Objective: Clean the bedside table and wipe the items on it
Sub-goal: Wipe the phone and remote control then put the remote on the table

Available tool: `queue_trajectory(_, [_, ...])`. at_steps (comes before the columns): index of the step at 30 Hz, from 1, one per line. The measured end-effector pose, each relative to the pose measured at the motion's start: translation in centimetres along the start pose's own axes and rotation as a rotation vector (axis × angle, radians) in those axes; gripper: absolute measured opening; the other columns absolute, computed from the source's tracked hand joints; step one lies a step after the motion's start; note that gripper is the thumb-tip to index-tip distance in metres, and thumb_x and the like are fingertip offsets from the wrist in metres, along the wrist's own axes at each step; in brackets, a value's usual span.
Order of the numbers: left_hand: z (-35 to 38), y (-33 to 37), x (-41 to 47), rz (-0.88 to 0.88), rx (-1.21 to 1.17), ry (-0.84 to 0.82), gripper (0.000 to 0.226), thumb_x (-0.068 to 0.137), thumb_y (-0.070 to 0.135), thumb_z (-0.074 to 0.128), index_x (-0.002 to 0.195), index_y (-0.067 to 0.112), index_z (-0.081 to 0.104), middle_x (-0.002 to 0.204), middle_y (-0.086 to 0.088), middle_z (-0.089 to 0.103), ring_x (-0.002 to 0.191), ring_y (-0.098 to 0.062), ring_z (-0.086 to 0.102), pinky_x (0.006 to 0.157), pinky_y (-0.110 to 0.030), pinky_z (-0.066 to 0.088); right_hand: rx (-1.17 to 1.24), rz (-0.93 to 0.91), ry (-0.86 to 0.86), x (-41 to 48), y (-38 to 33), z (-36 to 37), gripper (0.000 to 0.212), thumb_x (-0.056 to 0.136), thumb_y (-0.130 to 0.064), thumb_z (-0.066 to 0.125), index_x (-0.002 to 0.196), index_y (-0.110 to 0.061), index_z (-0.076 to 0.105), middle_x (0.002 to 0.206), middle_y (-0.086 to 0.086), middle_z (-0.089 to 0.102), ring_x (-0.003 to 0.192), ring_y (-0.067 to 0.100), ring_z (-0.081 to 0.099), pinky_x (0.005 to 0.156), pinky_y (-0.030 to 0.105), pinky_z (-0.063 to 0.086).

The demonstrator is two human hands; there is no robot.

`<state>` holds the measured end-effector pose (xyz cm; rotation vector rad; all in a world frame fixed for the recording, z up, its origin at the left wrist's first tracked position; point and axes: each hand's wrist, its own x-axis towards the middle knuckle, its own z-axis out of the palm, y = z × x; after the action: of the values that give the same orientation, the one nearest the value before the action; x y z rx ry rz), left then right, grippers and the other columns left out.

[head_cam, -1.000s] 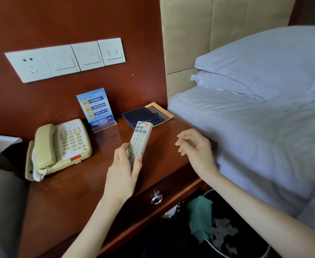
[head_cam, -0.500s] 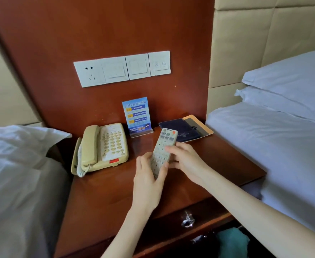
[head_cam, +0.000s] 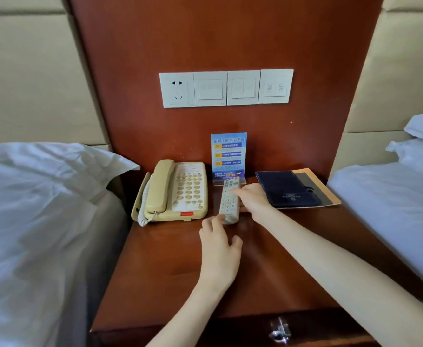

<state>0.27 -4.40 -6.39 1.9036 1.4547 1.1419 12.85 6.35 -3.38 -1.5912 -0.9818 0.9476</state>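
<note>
On the red-brown bedside table (head_cam: 165,269), a grey-white remote control (head_cam: 227,206) lies flat just right of the beige telephone (head_cam: 178,191). My right hand (head_cam: 254,200) rests on the remote's right side, its fingers closed over the upper half. My left hand (head_cam: 220,249) lies below the remote with its fingers spread, and the fingertips touch the near end. A blue standing sign card (head_cam: 228,154) stands behind the remote. A dark blue folder (head_cam: 289,190) lies on a tan sheet to the right. No cloth is in view.
Beds with white linen flank the table, one on the left (head_cam: 30,221) and one on the right (head_cam: 393,211). A row of white wall switches and a socket (head_cam: 226,87) sits on the wooden panel above. A metal drawer handle (head_cam: 279,330) shows at the table's front.
The remote went from upright in my left hand to flat on the table beside the telephone. My right hand came onto it and my left hand let go. The view swung left.
</note>
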Motion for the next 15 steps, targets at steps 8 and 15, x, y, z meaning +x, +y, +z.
queue_trajectory(8, [-0.6, -0.1, 0.0, -0.067, -0.180, 0.135, 0.023, 0.086, 0.001, 0.051, 0.104, 0.014, 0.057, 0.105, 0.001, 0.058, 0.098, -0.014, 0.055, 0.088, -0.023, 0.044, -0.205, -0.128, 0.052, 1.8, -0.9, 2.6, 0.029, 0.083, -0.014, 0.069, 0.105, 0.004, 0.063, 0.116, 0.017, 0.063, 0.101, 0.027, 0.065, 0.083, 0.036, 0.056])
queue_trajectory(15, [-0.8, -0.2, 0.2, -0.156, -0.310, 0.200, 0.018, 0.090, 0.009, 0.049, 0.096, 0.021, 0.060, 0.096, 0.006, 0.063, 0.090, -0.005, 0.058, 0.073, -0.014, 0.042, -0.548, -0.182, 0.088, 1.6, -1.1, 3.5, 0.031, 0.087, -0.026, 0.060, 0.104, 0.000, 0.064, 0.116, 0.018, 0.060, 0.107, 0.034, 0.058, 0.085, 0.038, 0.051])
